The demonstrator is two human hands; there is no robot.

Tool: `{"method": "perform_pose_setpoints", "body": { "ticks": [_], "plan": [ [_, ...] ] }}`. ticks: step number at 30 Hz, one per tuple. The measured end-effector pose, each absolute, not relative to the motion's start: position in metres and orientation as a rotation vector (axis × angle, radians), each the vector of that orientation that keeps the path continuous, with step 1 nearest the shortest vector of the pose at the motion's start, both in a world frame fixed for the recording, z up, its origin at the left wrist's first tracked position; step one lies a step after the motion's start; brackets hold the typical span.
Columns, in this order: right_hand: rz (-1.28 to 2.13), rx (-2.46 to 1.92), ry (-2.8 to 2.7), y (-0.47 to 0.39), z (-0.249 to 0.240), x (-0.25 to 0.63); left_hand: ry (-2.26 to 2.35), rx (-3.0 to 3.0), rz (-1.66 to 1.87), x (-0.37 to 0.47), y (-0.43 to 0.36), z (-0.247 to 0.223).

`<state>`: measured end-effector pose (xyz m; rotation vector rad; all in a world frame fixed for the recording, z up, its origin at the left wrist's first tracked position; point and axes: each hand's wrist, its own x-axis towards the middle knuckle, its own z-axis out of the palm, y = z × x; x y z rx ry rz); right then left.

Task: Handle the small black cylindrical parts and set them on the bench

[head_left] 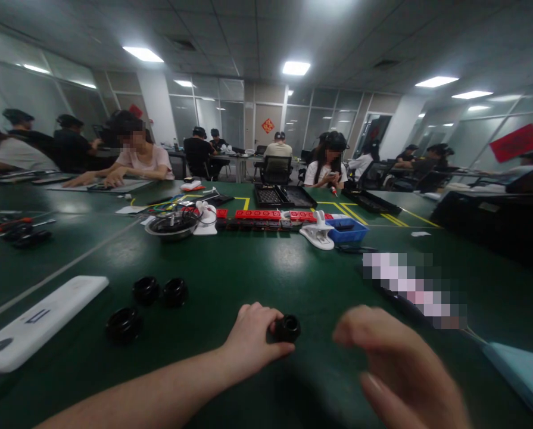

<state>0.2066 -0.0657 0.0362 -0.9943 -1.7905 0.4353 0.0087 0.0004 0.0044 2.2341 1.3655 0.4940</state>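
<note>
My left hand (pixel 256 335) grips a small round black part (pixel 288 328) between thumb and fingers, low over the green table (pixel 230 268). A round opening shows on the part's near right side. To the right of it, my right hand (pixel 395 357) is raised and slightly blurred, its thumb and fingers apart with nothing between them. Left of my left hand sit three similar black parts: one (pixel 146 290) beside another (pixel 174 292), and a third (pixel 124 325) nearer to me.
A long white device (pixel 47 319) lies at left, black-and-red tools (pixel 22 231) beyond it. Farther back are a metal bowl (pixel 170 229), red strips (pixel 257 214), white clamps (pixel 318 232) and a blue bin (pixel 347 230). A light-blue item (pixel 520 369) lies right. People sit beyond.
</note>
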Motion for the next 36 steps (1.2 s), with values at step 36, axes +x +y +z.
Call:
{"method": "perform_pose_setpoints", "body": {
  "ticks": [36],
  "plan": [
    [0.606, -1.142, -2.007, -0.017, 0.002, 0.182, 1.332, 2.348, 0.464, 0.009, -0.001, 0.003]
  ]
}}
